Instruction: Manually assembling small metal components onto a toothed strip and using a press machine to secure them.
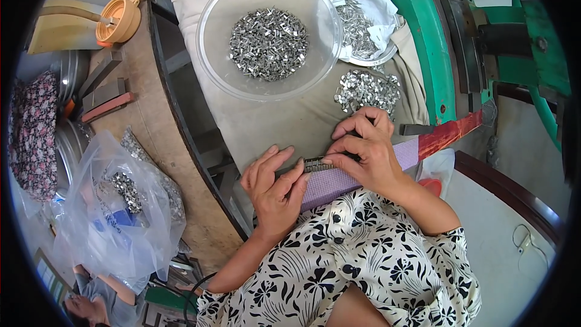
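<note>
A short segmented metal strip (315, 165), dark with lighter cross pieces, lies level along the upper edge of a purple woven-covered bar (330, 184) in front of me. My left hand (275, 189) pinches its left end between thumb and forefinger. At its other end, the thumb and bent fingers of my right hand (368, 154) are closed on it; part of the strip is hidden beneath them. Just beyond my right hand is a loose pile of small shiny metal pieces (368, 91). Whether my right fingertips also hold a tiny piece cannot be made out.
A clear plastic basin (209, 54) of small metal parts stands on a cloth-covered table (239, 124), beside a metal bowl (387, 54) of thin pieces. Green machine (417, 42) is at right. Left, a wooden bench (175, 175) holds plastic bags (151, 242); another person (109, 303) sits beyond.
</note>
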`<state>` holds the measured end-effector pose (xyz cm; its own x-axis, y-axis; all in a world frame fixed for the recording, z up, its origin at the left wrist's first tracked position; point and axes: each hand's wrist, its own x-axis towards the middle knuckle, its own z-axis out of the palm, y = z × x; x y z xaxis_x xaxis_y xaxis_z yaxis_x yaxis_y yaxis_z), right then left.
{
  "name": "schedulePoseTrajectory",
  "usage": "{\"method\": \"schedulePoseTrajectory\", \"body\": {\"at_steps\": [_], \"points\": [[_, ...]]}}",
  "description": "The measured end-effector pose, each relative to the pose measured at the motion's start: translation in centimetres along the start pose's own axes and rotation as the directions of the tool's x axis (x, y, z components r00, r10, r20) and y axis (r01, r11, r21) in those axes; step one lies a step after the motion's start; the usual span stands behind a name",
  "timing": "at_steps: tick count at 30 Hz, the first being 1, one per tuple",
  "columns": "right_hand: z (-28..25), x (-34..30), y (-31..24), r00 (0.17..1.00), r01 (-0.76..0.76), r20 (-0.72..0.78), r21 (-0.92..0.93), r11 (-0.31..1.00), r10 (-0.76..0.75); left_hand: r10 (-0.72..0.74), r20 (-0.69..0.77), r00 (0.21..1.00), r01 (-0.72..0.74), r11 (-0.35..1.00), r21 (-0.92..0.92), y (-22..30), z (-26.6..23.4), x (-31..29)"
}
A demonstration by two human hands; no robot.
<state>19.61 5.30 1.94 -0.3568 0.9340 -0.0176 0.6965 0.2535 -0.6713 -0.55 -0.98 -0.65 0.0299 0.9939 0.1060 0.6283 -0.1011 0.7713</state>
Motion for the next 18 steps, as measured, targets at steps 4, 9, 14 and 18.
{"method": "schedulePoseTrajectory", "body": {"at_steps": [4, 9, 14, 18], "points": [[0.01, 0.28, -0.33, 1.000, -0.001, 0.012, -0.051, 0.999, 0.001, 0.000, 0.003, 1.000, 0.000, 1.000, -0.001, 0.00, -0.02, 0.01], [-0.27, 0.09, 0.33, 0.999, 0.019, 0.041, -0.009, 1.000, -0.019, -0.007, 0.010, 1.000, 0.007, 1.000, 0.003, 0.02, -0.08, 0.00], [-0.74, 0.23, 0.28, 0.996, 0.010, 0.084, 0.008, 1.000, -0.011, -0.010, 0.009, 1.000, 0.010, 1.000, -0.002, 0.08, -0.09, 0.05], [-0.41, 0.38, -0.36, 0.999, -0.013, 0.048, -0.007, 1.000, 0.013, -0.012, 0.009, 1.000, 0.012, 1.000, -0.002, 0.10, -0.06, 0.05]]}}
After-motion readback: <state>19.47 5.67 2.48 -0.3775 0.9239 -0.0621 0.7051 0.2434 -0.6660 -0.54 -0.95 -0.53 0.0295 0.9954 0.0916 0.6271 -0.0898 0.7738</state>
